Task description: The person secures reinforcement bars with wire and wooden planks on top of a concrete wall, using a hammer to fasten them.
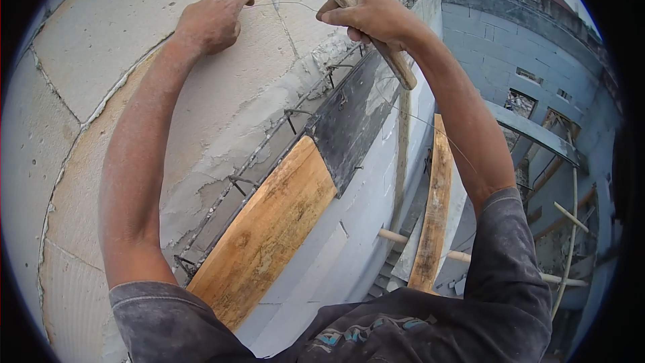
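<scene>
My right hand is wrapped round the wooden handle of a claw hammer, its metal head raised at the top of the view. A thin wire runs from the right hand's fingertips across to my left hand. The left fingers are closed in a pinch at the wire's far end, close against the pale block wall; the exact grip is partly hidden. More wire trails down past my right forearm. Below the hands, steel reinforcing bars lie in the gap between the wall and the formwork boards.
A wooden board and a dark panel line the gap's outer side. Lower down, a narrow plank rests near a horizontal pole. At right stands a grey block wall with openings, past a drop.
</scene>
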Motion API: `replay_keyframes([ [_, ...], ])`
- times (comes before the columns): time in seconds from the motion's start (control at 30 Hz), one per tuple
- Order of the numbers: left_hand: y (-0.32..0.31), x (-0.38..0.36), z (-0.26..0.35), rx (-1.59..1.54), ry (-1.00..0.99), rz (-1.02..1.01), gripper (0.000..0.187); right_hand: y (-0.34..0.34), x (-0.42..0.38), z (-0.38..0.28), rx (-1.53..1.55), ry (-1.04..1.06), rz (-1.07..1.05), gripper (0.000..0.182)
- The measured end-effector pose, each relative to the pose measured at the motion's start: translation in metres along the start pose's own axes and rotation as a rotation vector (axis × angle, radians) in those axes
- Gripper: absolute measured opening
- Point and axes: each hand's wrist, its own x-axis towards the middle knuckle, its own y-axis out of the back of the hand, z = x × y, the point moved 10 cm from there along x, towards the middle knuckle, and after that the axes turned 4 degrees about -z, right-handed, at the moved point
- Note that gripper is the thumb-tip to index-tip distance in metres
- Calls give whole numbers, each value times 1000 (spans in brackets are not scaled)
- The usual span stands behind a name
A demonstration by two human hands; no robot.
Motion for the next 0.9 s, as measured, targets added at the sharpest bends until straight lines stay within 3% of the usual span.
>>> replay_keyframes([
  [0.13, -5, -1, -7, -131, -44, -61, 37, -5, -52, 32, 434, -66, 54, 40],
  [0.17, -6, -1, -7, -139, -73, -13, 38, -12, -65, 41, 540, -76, 59, 41],
  [0.27, 11, -17, -2, -154, -195, 377, 38, -32, -104, 52, 682, -139, 56, 40],
  [0.37, 32, -47, 10, -220, -102, 403, 35, -63, -136, 59, 765, -218, 43, 33],
  [0.47, 42, -79, 36, -603, 38, -39, 36, -86, -142, 52, 796, -255, 1, 32],
  [0.57, 22, -117, 78, -850, 38, -462, 44, -92, -141, 56, 688, -295, -53, 35],
  [0.67, 7, -141, 117, -933, -28, -563, 51, -104, -151, 64, 772, -304, -26, 37],
  [0.9, -12, -126, 149, -849, -8, -474, 50, -128, -165, 90, 1115, -274, -43, 43],
])
